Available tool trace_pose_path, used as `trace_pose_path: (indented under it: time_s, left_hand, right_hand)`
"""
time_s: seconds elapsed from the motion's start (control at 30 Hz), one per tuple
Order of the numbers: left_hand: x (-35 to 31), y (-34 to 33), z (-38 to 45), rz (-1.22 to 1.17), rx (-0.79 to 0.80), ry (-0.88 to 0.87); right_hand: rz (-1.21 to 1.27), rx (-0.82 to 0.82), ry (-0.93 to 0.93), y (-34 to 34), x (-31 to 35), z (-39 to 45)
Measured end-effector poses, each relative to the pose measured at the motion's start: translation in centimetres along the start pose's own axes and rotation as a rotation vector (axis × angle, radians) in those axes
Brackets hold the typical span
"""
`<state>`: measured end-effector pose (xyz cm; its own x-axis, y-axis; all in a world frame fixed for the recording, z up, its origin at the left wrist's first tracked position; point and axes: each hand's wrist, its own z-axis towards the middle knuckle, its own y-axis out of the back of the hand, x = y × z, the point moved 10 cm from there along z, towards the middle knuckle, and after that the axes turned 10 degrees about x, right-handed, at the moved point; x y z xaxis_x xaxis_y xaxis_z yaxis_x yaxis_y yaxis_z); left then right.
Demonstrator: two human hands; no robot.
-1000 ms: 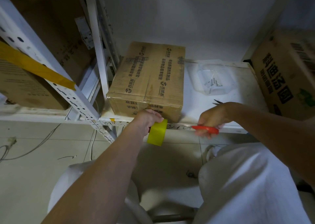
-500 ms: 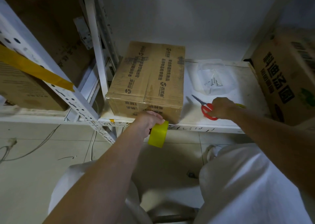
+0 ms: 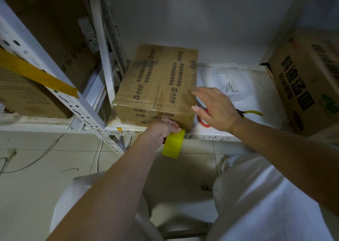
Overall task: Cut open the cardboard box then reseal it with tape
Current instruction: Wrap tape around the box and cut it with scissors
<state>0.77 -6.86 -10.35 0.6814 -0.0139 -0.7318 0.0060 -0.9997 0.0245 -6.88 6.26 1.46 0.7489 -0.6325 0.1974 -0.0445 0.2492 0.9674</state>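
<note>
- Left hand (image 3: 162, 128) grips the yellow tape roll (image 3: 173, 145) against the near face of the cardboard box (image 3: 157, 86), low on that face, the roll hanging past the shelf edge (image 3: 211, 135). Should the roll sag there, any strip drawn from it could twist or stick to itself, or come off the board.
- Right hand (image 3: 215, 108) is empty, fingers spread, hovering at the box's near right corner; whether the fingertips touch the top I cannot tell.
- Box sits on the white shelf, flaps lying flat, centre seam running front to back. A one-sided push by the spread hand could skew the box, so tape would miss the seam.
- Red-handled scissors (image 3: 202, 120) lie just right of the box, under the right hand, blades toward the box. A hand dropping carelessly could catch them or knock them off the shelf.
</note>
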Motion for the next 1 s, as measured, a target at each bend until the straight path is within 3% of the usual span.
trace_pose_path:
  time_s: [0.1, 0.2, 0.63, 0.77, 1.0]
  left_hand:
    - [0.0, -0.1, 0.0, -0.007, -0.001, -0.014]
    - [-0.4, -0.3, -0.3, -0.006, 0.010, -0.031]
    - [0.3, 0.3, -0.5, -0.002, -0.004, -0.012]
    - [0.6, 0.5, -0.6, 0.008, -0.009, 0.001]
    - [0.6, 0.6, -0.9, 0.008, -0.010, -0.001]
  right_hand:
    - [-0.272, 0.164, 0.178, -2.2, 2.3, 0.7]
    - [-0.320, 0.290, 0.156, -4.2, 1.7, 1.2]
    - [-0.448, 0.094, 0.084, -4.6, 3.2, 0.7]
    - [-0.419, -0.041, 0.093, -2.9, 4.0, 1.4]
    - [-0.433, 0.012, 0.031, -2.9, 4.6, 2.2]
